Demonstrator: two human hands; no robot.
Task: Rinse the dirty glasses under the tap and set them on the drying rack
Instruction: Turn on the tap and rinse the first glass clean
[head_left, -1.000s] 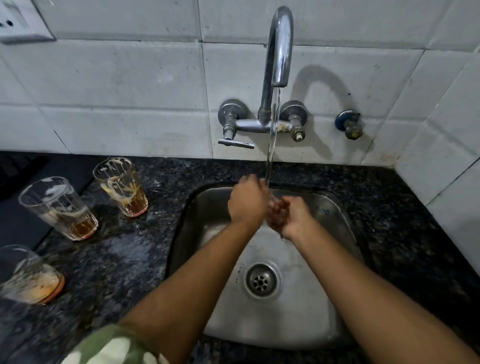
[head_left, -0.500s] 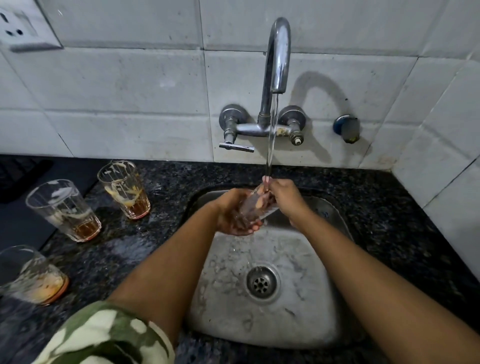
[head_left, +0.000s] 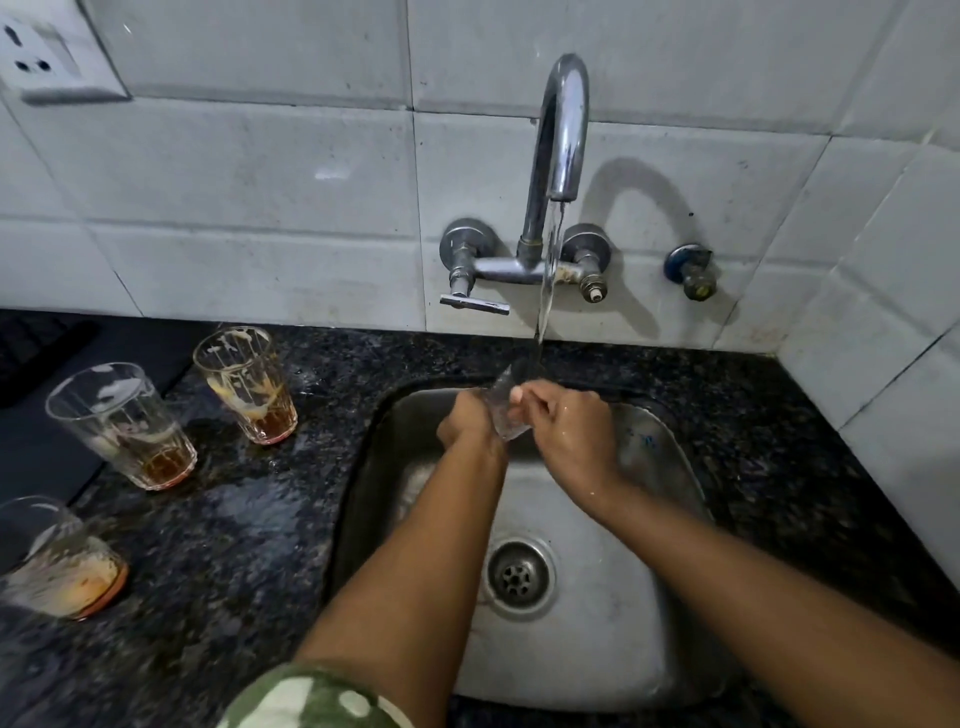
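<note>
A clear glass (head_left: 506, 410) is held tilted over the steel sink (head_left: 654, 597), its mouth up under the running stream from the chrome tap (head_left: 563, 135). My left hand (head_left: 467, 421) grips the glass from the left and my right hand (head_left: 563, 431) holds it from the right, fingers over its side. Three dirty glasses with brown residue stand on the dark counter to the left: one nearest the wall (head_left: 247, 384), one in the middle (head_left: 122, 426), one at the frame's left edge (head_left: 57, 561). No drying rack is in view.
A speckled black granite counter (head_left: 234, 545) surrounds the sink. The tap's lever handle (head_left: 475, 304) sticks out to the left. A small wall valve (head_left: 693, 270) sits right of the tap. A power socket (head_left: 47, 57) is at top left. A tiled side wall closes the right.
Both hands stayed under the stream; the glass, hidden behind them a second ago, now shows between them, turned more upright with its mouth toward the water.
</note>
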